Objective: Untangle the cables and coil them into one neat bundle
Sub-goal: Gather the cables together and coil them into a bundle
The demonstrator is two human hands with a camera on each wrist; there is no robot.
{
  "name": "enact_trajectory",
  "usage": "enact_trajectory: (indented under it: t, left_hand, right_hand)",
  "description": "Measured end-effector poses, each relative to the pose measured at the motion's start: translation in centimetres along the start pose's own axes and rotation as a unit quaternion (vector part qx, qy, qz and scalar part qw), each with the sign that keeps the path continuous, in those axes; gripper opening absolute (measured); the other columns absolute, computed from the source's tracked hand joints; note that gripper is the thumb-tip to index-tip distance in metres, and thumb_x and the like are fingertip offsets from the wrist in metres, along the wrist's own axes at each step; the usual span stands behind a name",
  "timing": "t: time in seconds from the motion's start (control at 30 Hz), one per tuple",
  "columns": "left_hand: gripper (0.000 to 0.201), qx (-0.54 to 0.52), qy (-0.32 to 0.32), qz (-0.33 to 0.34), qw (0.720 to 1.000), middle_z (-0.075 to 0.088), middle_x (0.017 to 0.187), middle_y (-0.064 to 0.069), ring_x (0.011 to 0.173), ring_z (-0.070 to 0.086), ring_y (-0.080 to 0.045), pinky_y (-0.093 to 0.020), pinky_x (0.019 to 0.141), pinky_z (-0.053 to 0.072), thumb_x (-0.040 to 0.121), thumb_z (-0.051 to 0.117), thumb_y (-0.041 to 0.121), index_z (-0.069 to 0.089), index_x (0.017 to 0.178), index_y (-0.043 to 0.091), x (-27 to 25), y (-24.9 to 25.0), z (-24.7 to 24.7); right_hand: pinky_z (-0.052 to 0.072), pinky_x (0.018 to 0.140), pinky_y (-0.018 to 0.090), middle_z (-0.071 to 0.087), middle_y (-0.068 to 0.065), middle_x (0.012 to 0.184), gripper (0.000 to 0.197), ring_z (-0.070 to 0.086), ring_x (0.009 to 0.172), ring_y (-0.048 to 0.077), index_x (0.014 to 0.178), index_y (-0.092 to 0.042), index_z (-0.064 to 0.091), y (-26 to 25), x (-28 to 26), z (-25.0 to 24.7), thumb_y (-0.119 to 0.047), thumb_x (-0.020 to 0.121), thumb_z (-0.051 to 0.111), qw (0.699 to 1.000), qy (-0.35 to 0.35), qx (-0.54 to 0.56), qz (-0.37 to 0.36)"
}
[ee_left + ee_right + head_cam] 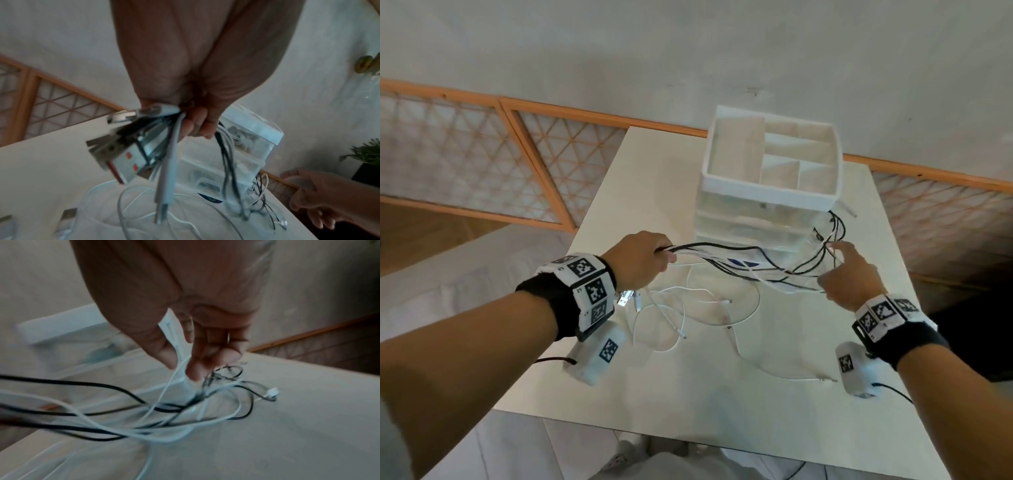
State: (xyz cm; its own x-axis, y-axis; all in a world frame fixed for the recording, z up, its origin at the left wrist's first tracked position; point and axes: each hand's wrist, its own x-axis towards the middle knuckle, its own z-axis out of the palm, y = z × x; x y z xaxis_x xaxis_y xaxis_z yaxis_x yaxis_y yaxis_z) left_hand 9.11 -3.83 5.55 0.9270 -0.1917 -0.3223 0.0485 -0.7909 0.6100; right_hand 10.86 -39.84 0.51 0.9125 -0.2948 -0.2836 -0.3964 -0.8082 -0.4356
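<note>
A tangle of black and white cables [739, 262] stretches in the air between my two hands above the white table [774, 411]. My left hand [664, 260] grips one end of the bunch in a fist. In the left wrist view, several USB plugs [115, 146] stick out beside the left hand [197, 126]. My right hand [835, 255] holds the other end near the drawer unit. In the right wrist view, the right hand [180, 368] pinches a white strand between thumb and fingers, with black cables [82, 382] trailing left. Loose white cable loops [688, 315] lie on the table below.
A white and clear drawer organizer [770, 192] with an open compartment tray on top stands at the back of the table, close behind the cables. A wooden lattice railing [534, 164] runs behind. A potted plant [363, 152] stands off to the right.
</note>
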Motion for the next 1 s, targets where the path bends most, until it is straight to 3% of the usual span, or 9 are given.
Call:
enact_trajectory:
  t: [0.1, 0.17, 0.23, 0.33, 0.47, 0.67, 0.8, 0.9, 1.0]
  left_hand:
    - [0.025, -0.010, -0.003, -0.022, 1.000, 0.053, 0.074, -0.001, 0.061, 0.046, -0.015, -0.028, 0.054, 0.035, 0.101, 0.049, 0.025, 0.062, 0.095, 0.006, -0.1, -0.4, -0.2]
    - [0.030, -0.026, 0.008, -0.024, 0.999, 0.050, 0.072, -0.002, 0.063, 0.047, -0.020, -0.032, 0.060, 0.039, 0.099, 0.052, 0.028, 0.061, 0.092, 0.001, -0.2, -0.7, -0.4]
    - [0.034, -0.053, 0.017, -0.021, 0.998, 0.049, 0.070, -0.003, 0.066, 0.047, -0.023, -0.037, 0.066, 0.045, 0.098, 0.054, 0.031, 0.059, 0.088, -0.002, -0.5, -1.0, -0.5]
    - [0.036, -0.089, 0.025, -0.026, 0.995, 0.045, 0.064, -0.002, 0.058, 0.043, -0.021, -0.040, 0.064, 0.042, 0.097, 0.057, 0.033, 0.056, 0.080, 0.002, -1.1, -1.4, -0.4]
    - [0.036, -0.091, 0.042, -0.052, 0.994, 0.048, 0.065, -0.002, 0.056, 0.042, -0.019, -0.034, 0.063, 0.038, 0.097, 0.057, 0.035, 0.060, 0.087, 0.000, -1.7, -2.7, -0.3]
    - [0.024, -0.151, 0.069, -0.081, 0.983, 0.073, 0.089, -0.001, 0.053, 0.045, -0.015, -0.031, 0.062, 0.040, 0.098, 0.054, 0.030, 0.060, 0.083, 0.012, -1.7, -4.8, -1.4]
    - [0.025, -0.281, 0.024, -0.052, 0.958, 0.077, 0.101, 0.000, 0.046, 0.039, -0.015, -0.031, 0.054, 0.041, 0.101, 0.052, 0.031, 0.050, 0.085, 0.012, -1.7, -3.5, -1.7]
    - [0.025, -0.381, -0.026, -0.011, 0.924, 0.078, 0.099, -0.010, 0.045, 0.031, -0.014, -0.028, 0.047, 0.039, 0.104, 0.047, 0.030, 0.044, 0.087, 0.012, -1.9, -0.7, -1.5]
    - [0.021, -0.404, -0.055, 0.010, 0.913, 0.077, 0.098, -0.016, 0.045, 0.029, -0.015, -0.025, 0.045, 0.038, 0.105, 0.045, 0.027, 0.046, 0.090, 0.012, -1.8, 1.5, -1.1]
  right_hand:
    - [0.050, 0.071, 0.032, 0.067, -0.009, 0.070, 0.019, 0.062, 0.070, 0.021, 0.093, -0.031, 0.056, -3.5, -4.8, 5.4, -0.020, 0.080, 0.064, 0.990, 0.049, 0.042, -0.123]
    - [0.056, 0.071, 0.034, 0.066, -0.013, 0.067, 0.008, 0.063, 0.066, 0.015, 0.085, -0.034, 0.061, -6.5, -8.1, 9.4, -0.028, 0.080, 0.063, 0.966, -0.014, 0.030, -0.256]
    - [0.055, 0.087, 0.038, 0.072, -0.013, 0.097, 0.028, 0.067, 0.092, 0.014, 0.109, -0.040, 0.065, -9.1, -9.4, 13.2, -0.033, 0.083, 0.059, 0.941, -0.105, -0.016, -0.322]
    - [0.044, 0.107, 0.044, 0.040, -0.002, 0.151, 0.062, 0.049, 0.132, 0.025, 0.148, -0.048, 0.029, -12.6, -10.2, 17.7, -0.032, 0.094, 0.056, 0.924, -0.203, -0.108, -0.307]
    - [0.048, 0.094, 0.040, 0.050, 0.003, 0.125, 0.026, 0.060, 0.111, 0.029, 0.122, -0.035, 0.061, -14.4, -10.9, 20.1, -0.036, 0.099, 0.051, 0.929, -0.163, -0.182, -0.277]
    - [0.053, 0.079, 0.035, 0.066, -0.001, 0.094, 0.016, 0.066, 0.085, 0.022, 0.084, -0.029, 0.076, -14.4, -9.8, 11.9, -0.041, 0.087, 0.065, 0.950, 0.000, 0.078, -0.304]
    - [0.033, 0.069, 0.000, 0.067, -0.011, 0.085, 0.012, 0.054, 0.064, -0.010, 0.082, -0.024, 0.074, -15.3, -9.5, 2.8, -0.032, 0.091, 0.072, 0.937, 0.116, 0.147, -0.294]
    - [0.038, 0.069, 0.009, 0.067, -0.017, 0.073, 0.022, 0.057, 0.063, -0.010, 0.078, -0.025, 0.073, -15.7, -9.9, 0.1, -0.040, 0.093, 0.066, 0.949, 0.106, 0.129, -0.268]
    - [0.050, 0.071, 0.027, 0.071, 0.000, 0.067, 0.029, 0.066, 0.066, 0.012, 0.076, -0.019, 0.074, -15.9, -10.1, -0.4, -0.041, 0.093, 0.066, 0.951, 0.111, 0.160, -0.241]
